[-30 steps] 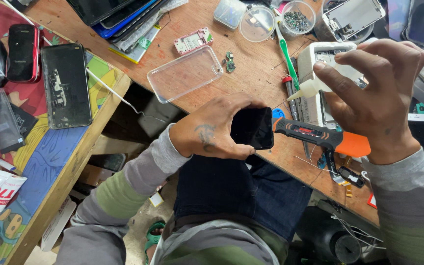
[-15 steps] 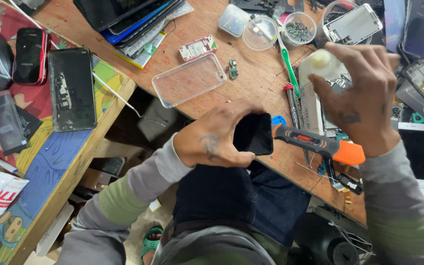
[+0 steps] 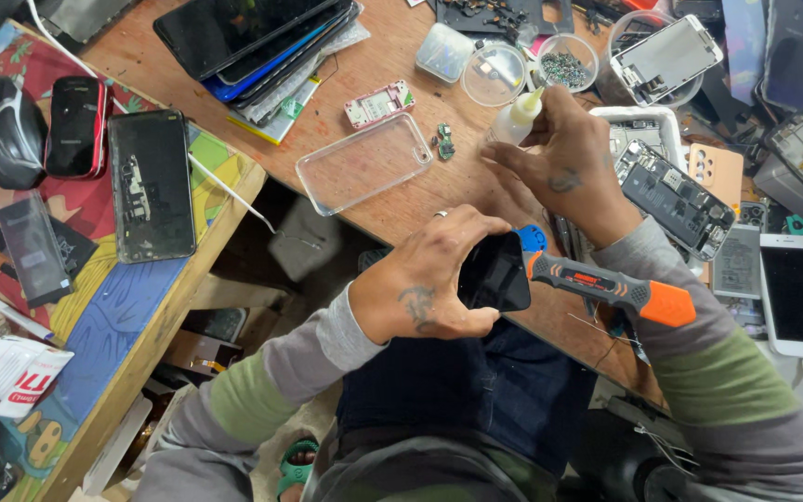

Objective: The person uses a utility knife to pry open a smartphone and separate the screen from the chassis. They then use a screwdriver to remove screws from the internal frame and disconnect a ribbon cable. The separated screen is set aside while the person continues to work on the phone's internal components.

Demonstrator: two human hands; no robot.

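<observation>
We note the wooden desk [image 3: 401, 200] crowded with phone parts. Below its edge, our left hand [image 3: 425, 284] grips a dark phone [image 3: 494, 272], screen tilted for access. Above the phone, our right hand [image 3: 564, 163] pinches a small squeeze bottle [image 3: 516, 119], nozzle up.

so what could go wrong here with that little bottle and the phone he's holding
1. The right hand has the small squeeze bottle tilted over the wooden bench; liquid could drip onto the small green circuit board or the clear phone case nearby.
2. The left hand holds the dark phone past the bench edge, over the lap; a loose grip could drop it.
</observation>
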